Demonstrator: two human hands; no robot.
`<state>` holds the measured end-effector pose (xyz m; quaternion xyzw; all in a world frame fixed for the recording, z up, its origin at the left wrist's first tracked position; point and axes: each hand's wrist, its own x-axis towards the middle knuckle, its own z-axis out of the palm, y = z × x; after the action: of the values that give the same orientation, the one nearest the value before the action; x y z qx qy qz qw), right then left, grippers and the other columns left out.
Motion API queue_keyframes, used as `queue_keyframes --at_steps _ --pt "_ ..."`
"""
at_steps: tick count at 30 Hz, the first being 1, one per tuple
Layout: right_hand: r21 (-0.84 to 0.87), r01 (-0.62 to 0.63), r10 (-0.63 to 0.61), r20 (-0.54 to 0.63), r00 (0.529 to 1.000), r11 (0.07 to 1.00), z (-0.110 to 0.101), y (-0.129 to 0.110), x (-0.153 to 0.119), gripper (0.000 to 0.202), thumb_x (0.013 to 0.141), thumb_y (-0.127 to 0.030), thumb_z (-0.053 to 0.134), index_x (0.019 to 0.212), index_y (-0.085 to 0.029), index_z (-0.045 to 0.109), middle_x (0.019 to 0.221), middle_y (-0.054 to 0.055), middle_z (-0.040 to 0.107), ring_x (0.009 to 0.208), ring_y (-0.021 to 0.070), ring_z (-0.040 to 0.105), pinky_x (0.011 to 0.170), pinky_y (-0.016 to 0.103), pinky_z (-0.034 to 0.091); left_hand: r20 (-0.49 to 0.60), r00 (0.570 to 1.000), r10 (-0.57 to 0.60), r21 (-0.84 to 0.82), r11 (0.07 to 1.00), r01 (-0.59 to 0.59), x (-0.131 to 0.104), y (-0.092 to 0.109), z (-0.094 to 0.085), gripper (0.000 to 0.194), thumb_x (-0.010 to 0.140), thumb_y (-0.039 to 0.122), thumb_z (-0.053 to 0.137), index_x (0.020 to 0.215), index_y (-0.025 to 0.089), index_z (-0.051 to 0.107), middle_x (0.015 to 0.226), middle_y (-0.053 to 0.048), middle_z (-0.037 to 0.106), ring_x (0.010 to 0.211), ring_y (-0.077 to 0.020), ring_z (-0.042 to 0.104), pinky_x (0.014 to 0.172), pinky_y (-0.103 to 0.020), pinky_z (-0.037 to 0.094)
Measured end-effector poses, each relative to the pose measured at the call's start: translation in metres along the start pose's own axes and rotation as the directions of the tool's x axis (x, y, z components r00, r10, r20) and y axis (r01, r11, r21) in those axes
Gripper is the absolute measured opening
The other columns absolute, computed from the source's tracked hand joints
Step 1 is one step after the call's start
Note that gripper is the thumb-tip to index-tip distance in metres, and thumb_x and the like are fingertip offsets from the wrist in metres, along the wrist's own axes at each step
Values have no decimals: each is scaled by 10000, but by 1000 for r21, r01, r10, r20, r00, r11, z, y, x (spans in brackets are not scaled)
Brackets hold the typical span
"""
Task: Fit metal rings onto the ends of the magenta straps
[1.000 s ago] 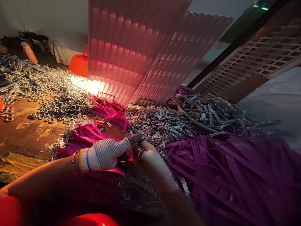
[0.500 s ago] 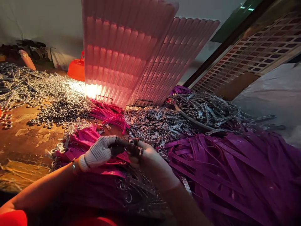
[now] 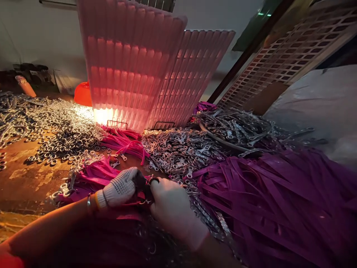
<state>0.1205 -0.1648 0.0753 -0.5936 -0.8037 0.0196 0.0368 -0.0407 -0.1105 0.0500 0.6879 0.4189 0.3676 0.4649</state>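
- Straps [image 3: 96,173]: too many to count, in four groups. One bundle lies beside and under the left hand [image 3: 119,188], one before the panels [image 3: 131,70], a large heap at the right, a small bit at the back.
- Hands: two, gloved, nearly meeting in front of the links [image 3: 181,149]. The left one's fingers [image 3: 139,182] curl in, as do those of the right hand [image 3: 173,208]; the tips are dark, and I cannot tell how tightly they close or what they hold.
- Bracelet [image 3: 88,203]: one, on the left wrist.
- Links: one heap at the centre, uncountable.
- Rings [image 3: 69,145]: one uncountable pile on the surface [image 3: 19,186], at the left.
- Chains [image 3: 245,128]: uncountable, piled above the large strap heap.
- Panels: two, ribbed, upright; the front one partly hides the other and the lamp [image 3: 82,93].
- Lamp: one, lighting the rings.
- Bottle [image 3: 25,86]: one, far left.
- Grate [image 3: 290,52]: one, slanting at the right.
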Motion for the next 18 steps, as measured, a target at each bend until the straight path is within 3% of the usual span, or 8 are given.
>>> queue_keyframes --at_steps 3,6,9,12,14,16,18 --pt "67 14 -17 46 999 998 3 13 0 126 711 -154 562 779 -190 660 763 83 690 699 213 603 601 300 328 60 996 -60 -125 990 68 22 22 -9 168 909 241 485 749 191 494 642 14 516 524 -99 408 481 -229 295" --pt "198 -118 157 -198 967 973 4 39 3 259 847 -164 474 1011 -171 673 909 109 715 832 228 633 708 302 405 130 990 -63 -81 994 74 41 36 -10 136 870 193 504 735 191 494 598 29 478 489 -84 370 448 -213 267" --pt "300 -80 178 -315 932 951 1 59 9 348 888 -170 426 1175 -148 622 1052 138 694 966 244 618 822 320 428 214 976 -25 3 1000 25 50 39 1 157 766 66 497 672 189 476 601 23 497 526 -93 382 479 -220 300" --pt "252 -91 142 -191 971 963 -3 63 12 263 825 -143 483 1021 -147 659 995 137 690 903 240 618 764 312 414 267 964 -15 96 995 -11 55 38 16 196 707 -9 452 694 173 524 678 5 564 618 -113 446 579 -240 369" --pt "170 -126 142 -82 987 977 -4 60 13 187 789 -155 518 904 -153 666 893 128 692 807 236 619 686 311 382 243 969 -34 129 992 2 57 37 24 207 716 -11 429 707 161 544 703 -3 583 653 -121 469 610 -247 381" --pt "106 -134 136 -16 991 985 -3 57 14 155 756 -172 549 855 -151 666 844 132 693 754 235 616 641 312 342 240 968 -75 99 994 52 60 37 30 168 751 32 442 699 156 542 688 -1 573 636 -113 467 587 -236 378" --pt "158 -157 159 0 987 975 2 57 14 150 761 -184 550 854 -154 664 830 125 699 723 217 607 619 301 315 267 952 -151 29 989 148 66 35 31 117 806 121 458 725 165 530 638 19 524 563 -95 430 520 -216 353"
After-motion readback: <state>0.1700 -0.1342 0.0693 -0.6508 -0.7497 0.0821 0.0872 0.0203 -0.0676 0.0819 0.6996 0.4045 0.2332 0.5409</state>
